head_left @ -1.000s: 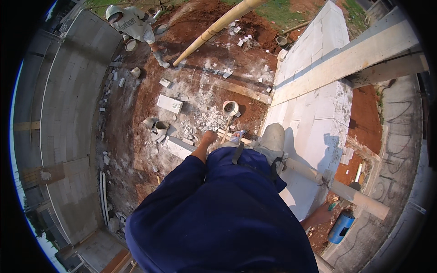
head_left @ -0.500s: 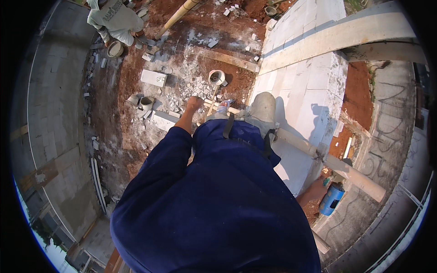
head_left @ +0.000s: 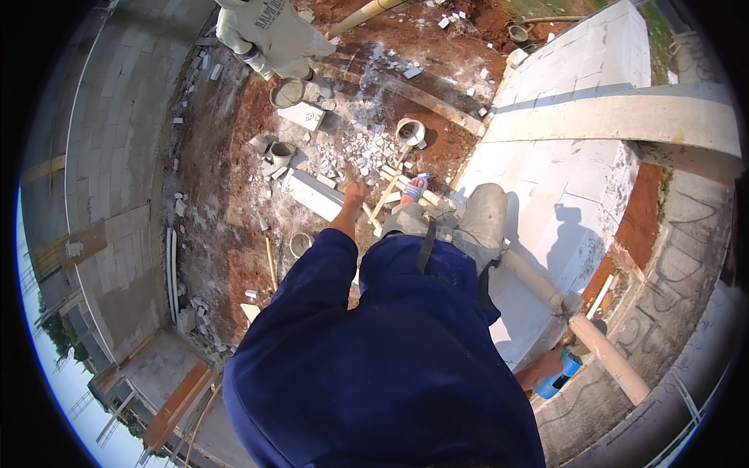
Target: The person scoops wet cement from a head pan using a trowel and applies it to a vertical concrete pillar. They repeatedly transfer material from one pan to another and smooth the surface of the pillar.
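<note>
My left hand (head_left: 356,192) is held out in front with its fingers curled into a fist. What it grips, if anything, is hidden. Close beside it are bamboo poles (head_left: 388,196) tied into a frame. My sandalled foot (head_left: 413,189) rests on or just above the poles; I cannot tell which. Low on the right, my right hand (head_left: 546,365) comes out past my dark blue top. It appears closed around a blue object (head_left: 559,377) with a dark patch, whose kind is unclear. My trousered knee (head_left: 485,212) is bent against the white block wall (head_left: 538,175).
A thick pole (head_left: 601,355) juts out from the wall at right, and a broad plank (head_left: 608,117) crosses its top. Below lie white blocks (head_left: 312,193), rubble (head_left: 367,152) and buckets (head_left: 409,132). Another person (head_left: 269,35) bends over a round tub (head_left: 287,93) at upper left.
The view has shifted, so the ground, wall and other person sit farther right and lower. My left hand stays curled near the bamboo. The blue object now appears lower, by my right hand.
</note>
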### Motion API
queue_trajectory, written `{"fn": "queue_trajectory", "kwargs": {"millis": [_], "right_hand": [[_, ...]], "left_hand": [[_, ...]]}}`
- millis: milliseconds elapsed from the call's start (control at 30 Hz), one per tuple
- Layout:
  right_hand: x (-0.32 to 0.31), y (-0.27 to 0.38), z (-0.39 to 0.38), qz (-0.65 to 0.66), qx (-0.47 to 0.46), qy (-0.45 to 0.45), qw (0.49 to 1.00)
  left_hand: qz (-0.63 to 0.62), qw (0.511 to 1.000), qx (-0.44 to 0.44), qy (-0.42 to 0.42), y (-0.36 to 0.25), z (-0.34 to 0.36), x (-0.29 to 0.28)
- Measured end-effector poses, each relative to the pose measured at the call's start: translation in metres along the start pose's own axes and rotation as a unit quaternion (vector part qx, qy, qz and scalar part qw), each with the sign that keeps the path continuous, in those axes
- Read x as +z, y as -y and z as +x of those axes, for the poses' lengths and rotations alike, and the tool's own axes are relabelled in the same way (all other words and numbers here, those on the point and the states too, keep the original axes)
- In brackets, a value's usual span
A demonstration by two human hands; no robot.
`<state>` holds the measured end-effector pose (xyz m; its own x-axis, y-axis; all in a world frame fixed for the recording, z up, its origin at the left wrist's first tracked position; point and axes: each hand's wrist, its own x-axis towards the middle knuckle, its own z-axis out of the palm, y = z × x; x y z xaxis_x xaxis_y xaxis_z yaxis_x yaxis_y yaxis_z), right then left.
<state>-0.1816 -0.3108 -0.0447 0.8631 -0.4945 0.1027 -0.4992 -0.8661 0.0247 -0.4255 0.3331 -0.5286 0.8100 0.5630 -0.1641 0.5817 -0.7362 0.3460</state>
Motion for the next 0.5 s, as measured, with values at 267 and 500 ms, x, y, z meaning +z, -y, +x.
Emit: {"fn": "queue_trajectory", "kwargs": {"millis": [267, 500], "right_hand": [[0.009, -0.031, 0.022, -0.129, -0.139, 0.054, 0.98], [-0.014, -0.027, 0.019, 0.059, 0.029, 0.088, 0.994]], "left_hand": [[-0.349, 0.872, -0.337, 0.06, 0.037, 0.054, -0.011], [-0.593, 0.652, -0.462, -0.097, -0.005, 0.141, -0.048]]}}
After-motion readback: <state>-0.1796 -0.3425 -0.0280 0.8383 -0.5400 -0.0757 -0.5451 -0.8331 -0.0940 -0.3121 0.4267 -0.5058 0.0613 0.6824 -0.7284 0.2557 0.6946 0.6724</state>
